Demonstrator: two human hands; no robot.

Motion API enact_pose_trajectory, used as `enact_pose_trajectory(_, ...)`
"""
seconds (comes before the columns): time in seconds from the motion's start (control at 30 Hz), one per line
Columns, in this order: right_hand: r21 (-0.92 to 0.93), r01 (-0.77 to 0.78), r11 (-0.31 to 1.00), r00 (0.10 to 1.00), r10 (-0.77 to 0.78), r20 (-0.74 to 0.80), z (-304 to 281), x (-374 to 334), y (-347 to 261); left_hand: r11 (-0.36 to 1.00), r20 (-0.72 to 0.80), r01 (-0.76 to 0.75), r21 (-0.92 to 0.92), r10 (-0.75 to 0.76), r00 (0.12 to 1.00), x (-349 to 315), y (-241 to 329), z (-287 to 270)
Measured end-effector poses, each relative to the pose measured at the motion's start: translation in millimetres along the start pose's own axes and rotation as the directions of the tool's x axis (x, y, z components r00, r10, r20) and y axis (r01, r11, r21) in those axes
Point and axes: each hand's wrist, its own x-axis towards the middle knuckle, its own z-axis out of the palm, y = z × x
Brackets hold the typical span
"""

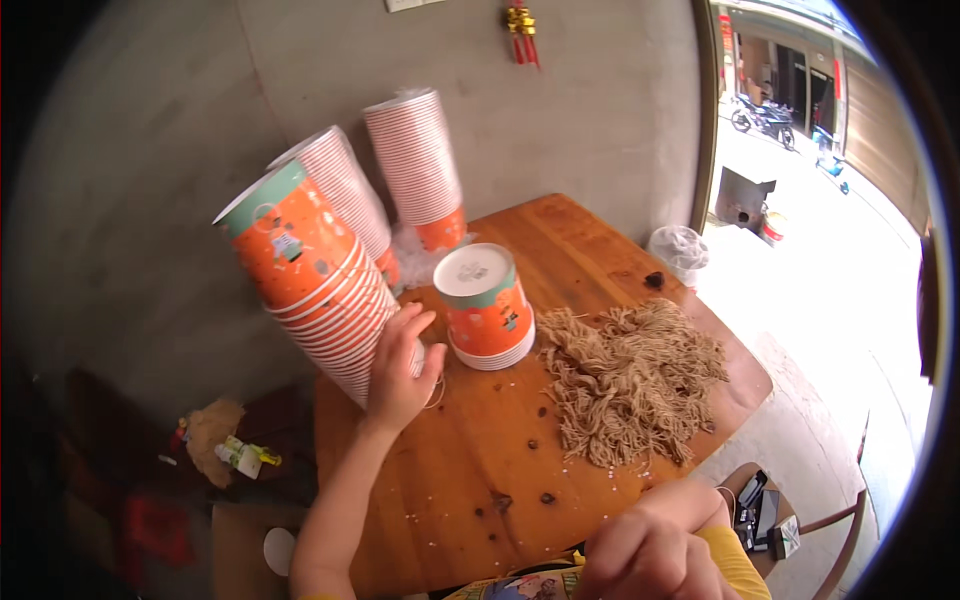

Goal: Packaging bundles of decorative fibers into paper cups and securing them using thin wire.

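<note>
Left of centre in the head view, the left hand — thumb and fingers parted — overlaps the lower right side of a tall, leaning stack of orange cups; contact is hard to tell. Mid-frame, a short upturned stack stands on the wooden table, left of a heap of tan strings. At the lower edge, the right hand curls, blurred — I cannot tell whether it holds anything.

Smooth paper cup stack, glossy wooden tabletop, rough fibrous cord pile, matt wall
</note>
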Motion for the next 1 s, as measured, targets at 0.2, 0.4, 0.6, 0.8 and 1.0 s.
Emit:
enact_pose_trajectory(0.2, -0.306, 0.034, 0.951, 0.959, -0.118, -0.258, -6, 4, -24, 0.876, 0.054, 0.43, -0.218, -0.429, 0.901, 26, -30, 105)
enact_pose_trajectory(0.4, -0.304, 0.082, 0.949, 0.985, -0.123, -0.118, -42, -3, -33, 0.834, 0.003, 0.492, -0.25, -0.508, 0.861, 27, -64, 135)
enact_pose_trajectory(0.6, -0.317, -0.076, 0.945, 0.992, 0.105, 0.074, -69, -12, -21, 0.808, -0.038, 0.53, -0.257, -0.556, 0.83, 49, -48, 120)
enact_pose_trajectory(0.8, -0.367, 0.131, 0.921, 0.99, -0.1, 0.104, -58, -20, 19, 0.84, -0.157, 0.47, -0.271, -0.521, 0.839, 67, -61, 112)
enact_pose_trajectory(1.0, -0.387, 0.016, 0.922, 0.947, 0.11, 0.301, -57, -8, 14, 0.838, -0.058, 0.527, -0.145, -0.539, 0.841, 75, -51, 102)
